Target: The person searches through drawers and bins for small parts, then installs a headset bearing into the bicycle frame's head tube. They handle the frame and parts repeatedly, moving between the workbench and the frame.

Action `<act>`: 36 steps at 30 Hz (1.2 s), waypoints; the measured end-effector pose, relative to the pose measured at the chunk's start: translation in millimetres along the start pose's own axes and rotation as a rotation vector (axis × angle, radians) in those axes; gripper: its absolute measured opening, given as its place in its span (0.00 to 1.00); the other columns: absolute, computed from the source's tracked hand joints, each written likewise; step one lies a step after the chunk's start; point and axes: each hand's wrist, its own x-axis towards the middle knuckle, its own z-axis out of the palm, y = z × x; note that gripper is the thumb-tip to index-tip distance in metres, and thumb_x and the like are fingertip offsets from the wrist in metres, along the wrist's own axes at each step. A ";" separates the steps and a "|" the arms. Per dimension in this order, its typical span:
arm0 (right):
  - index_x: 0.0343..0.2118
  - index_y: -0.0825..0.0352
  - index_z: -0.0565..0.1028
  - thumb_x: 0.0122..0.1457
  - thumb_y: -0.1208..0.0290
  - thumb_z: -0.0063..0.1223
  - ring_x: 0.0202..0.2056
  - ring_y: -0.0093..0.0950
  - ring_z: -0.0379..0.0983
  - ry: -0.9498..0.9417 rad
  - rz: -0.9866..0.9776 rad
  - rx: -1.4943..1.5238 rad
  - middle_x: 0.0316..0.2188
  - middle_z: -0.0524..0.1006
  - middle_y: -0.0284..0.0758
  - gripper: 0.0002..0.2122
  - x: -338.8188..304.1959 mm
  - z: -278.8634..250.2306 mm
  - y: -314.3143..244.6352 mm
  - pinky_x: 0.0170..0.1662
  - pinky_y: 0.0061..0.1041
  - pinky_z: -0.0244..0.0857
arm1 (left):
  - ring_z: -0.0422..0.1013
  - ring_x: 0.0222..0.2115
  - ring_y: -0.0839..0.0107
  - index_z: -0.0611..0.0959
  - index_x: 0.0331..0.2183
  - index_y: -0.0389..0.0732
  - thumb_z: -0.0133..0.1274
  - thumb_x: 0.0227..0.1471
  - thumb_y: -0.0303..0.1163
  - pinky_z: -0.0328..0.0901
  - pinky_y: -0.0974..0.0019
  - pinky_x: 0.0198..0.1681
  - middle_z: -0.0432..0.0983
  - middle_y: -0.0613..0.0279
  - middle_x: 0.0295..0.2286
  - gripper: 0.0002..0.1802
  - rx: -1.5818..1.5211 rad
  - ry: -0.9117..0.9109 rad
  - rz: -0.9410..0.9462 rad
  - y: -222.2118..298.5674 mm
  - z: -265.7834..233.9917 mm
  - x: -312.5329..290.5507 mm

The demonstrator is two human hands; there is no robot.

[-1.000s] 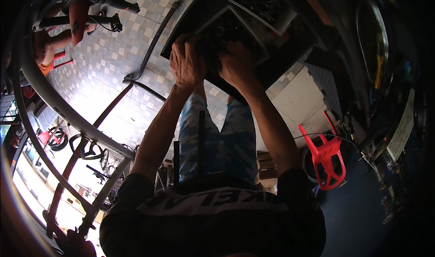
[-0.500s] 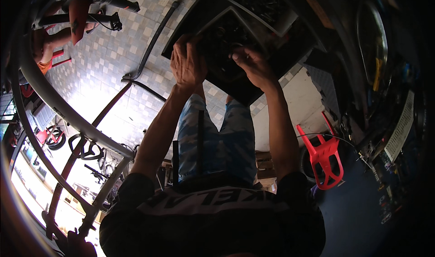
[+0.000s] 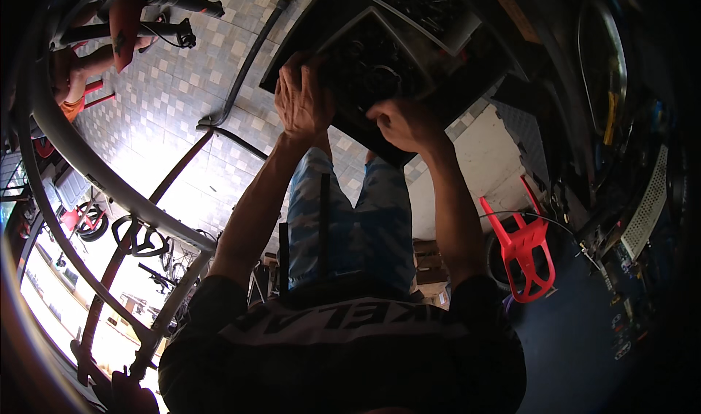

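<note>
My left hand (image 3: 303,100) rests at the left edge of a dark bin (image 3: 394,147), its fingers stretched out over the rim. Their tips fade into shadow. My right hand (image 3: 405,125) is closed above the bin's near side, thumb and fingers drawn together. Whatever it may pinch is hidden or too small to name. Just beyond both hands lies a grey-rimmed tray (image 3: 374,12) with dark small parts in it, among them a ring-shaped piece (image 3: 387,73). A second tray (image 3: 461,43) of loose metal parts sits farther back.
A grey bicycle frame (image 3: 124,188) curves along the left side. A red plastic chair (image 3: 527,257) stands at right, by a tyre. A dark tube (image 3: 248,67) stands over the tiled floor (image 3: 219,100). Another person's leg (image 3: 91,63) shows at upper left.
My right hand has drawn back toward me from over the tray, and its fingers have curled in more. The ring-shaped piece is now plainer to see. My left hand stays put.
</note>
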 end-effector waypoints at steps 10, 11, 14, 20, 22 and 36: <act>0.66 0.55 0.73 0.61 0.82 0.52 0.53 0.45 0.80 0.190 -0.154 -0.066 0.58 0.79 0.44 0.29 29.6 -23.8 17.5 0.58 0.40 0.75 | 0.69 0.53 0.44 0.76 0.58 0.43 0.54 0.52 0.28 0.67 0.46 0.56 0.69 0.46 0.54 0.29 0.021 -0.001 -0.009 0.3 2.0 -0.7; 0.67 0.54 0.73 0.62 0.83 0.51 0.50 0.44 0.82 0.159 -0.156 -0.034 0.55 0.81 0.43 0.29 30.1 -29.3 18.4 0.54 0.39 0.77 | 0.69 0.53 0.44 0.76 0.58 0.43 0.54 0.52 0.28 0.67 0.46 0.56 0.69 0.46 0.54 0.29 0.021 -0.006 -0.011 1.3 1.0 -0.1; 0.66 0.54 0.73 0.63 0.83 0.50 0.44 0.42 0.84 0.194 -0.141 0.246 0.49 0.84 0.42 0.28 25.4 -39.7 16.6 0.51 0.38 0.78 | 0.69 0.53 0.44 0.76 0.58 0.43 0.54 0.52 0.27 0.67 0.46 0.55 0.69 0.46 0.54 0.29 0.018 -0.010 -0.011 2.6 -0.6 0.6; 0.64 0.56 0.75 0.62 0.85 0.52 0.47 0.41 0.83 0.414 -0.085 -0.049 0.48 0.83 0.43 0.28 39.1 -41.4 -21.1 0.51 0.39 0.77 | 0.69 0.52 0.44 0.74 0.59 0.41 0.53 0.52 0.26 0.68 0.45 0.54 0.69 0.45 0.54 0.31 -0.025 0.049 0.022 -2.5 3.1 -0.4; 0.62 0.62 0.76 0.60 0.82 0.55 0.55 0.42 0.77 0.589 -0.272 -0.168 0.56 0.78 0.45 0.25 59.0 -19.9 -15.6 0.57 0.39 0.74 | 0.70 0.52 0.44 0.73 0.60 0.40 0.53 0.52 0.25 0.68 0.45 0.54 0.69 0.44 0.53 0.32 -0.064 0.079 0.046 -5.3 5.6 0.7; 0.60 0.59 0.77 0.56 0.80 0.65 0.60 0.41 0.74 0.569 -0.257 -0.225 0.61 0.73 0.43 0.26 3.8 2.5 16.0 0.60 0.40 0.72 | 0.71 0.50 0.42 0.72 0.60 0.38 0.50 0.52 0.25 0.69 0.44 0.52 0.70 0.43 0.52 0.31 -0.011 0.022 0.011 -2.1 2.0 -1.3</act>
